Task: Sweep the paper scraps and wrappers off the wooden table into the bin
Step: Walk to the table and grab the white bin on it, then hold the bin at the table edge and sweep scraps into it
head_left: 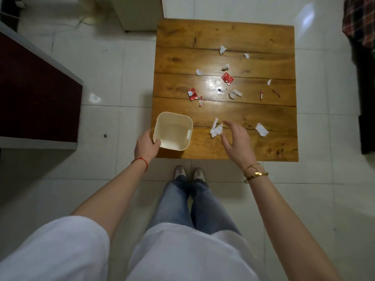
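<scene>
A square wooden table (263,37) carries several white paper scraps and red wrappers. My left hand (146,146) grips the near left rim of a cream bin (173,130), which sits at the table's near left corner and looks empty. My right hand (236,136) hovers open over the table's near edge, fingers spread, just right of a crumpled white scrap (216,129). Another white scrap (261,129) lies to the right of that hand. Two red wrappers (227,78) (192,94) lie nearer the table's middle.
A dark red cabinet (36,94) with a grey edge stands on the left. A white unit (140,13) stands beyond the table's far left corner. Plaid cloth (359,21) and a dark object are at the right. White floor tiles surround the table; my feet (189,173) are at its near edge.
</scene>
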Demonstrator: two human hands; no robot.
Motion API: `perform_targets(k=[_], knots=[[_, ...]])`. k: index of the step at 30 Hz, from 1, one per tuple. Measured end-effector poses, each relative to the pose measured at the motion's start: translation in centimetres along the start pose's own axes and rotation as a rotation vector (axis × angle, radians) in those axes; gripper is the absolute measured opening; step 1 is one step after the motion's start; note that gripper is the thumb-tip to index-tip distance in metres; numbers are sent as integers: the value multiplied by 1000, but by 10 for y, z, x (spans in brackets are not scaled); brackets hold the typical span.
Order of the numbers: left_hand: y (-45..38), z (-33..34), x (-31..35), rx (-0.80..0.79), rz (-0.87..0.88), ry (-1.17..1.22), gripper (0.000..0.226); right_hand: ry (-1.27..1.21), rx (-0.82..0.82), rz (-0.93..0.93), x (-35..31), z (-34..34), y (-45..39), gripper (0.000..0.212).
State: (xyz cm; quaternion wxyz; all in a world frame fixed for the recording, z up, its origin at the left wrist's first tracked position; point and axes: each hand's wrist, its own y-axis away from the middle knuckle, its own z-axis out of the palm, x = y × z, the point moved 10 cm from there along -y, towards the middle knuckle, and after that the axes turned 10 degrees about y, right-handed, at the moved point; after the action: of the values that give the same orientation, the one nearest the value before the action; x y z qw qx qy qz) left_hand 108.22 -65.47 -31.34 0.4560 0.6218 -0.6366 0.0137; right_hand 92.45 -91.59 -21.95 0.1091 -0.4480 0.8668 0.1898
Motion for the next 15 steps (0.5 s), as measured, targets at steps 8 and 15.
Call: perform_targets(k=[8, 15], knots=[[-12, 14, 4, -11, 99, 80, 63, -1, -25, 23, 15, 39, -22, 42], [-11, 19, 5, -14, 104, 129, 63, -12, 1, 3, 10, 46, -22, 41]])
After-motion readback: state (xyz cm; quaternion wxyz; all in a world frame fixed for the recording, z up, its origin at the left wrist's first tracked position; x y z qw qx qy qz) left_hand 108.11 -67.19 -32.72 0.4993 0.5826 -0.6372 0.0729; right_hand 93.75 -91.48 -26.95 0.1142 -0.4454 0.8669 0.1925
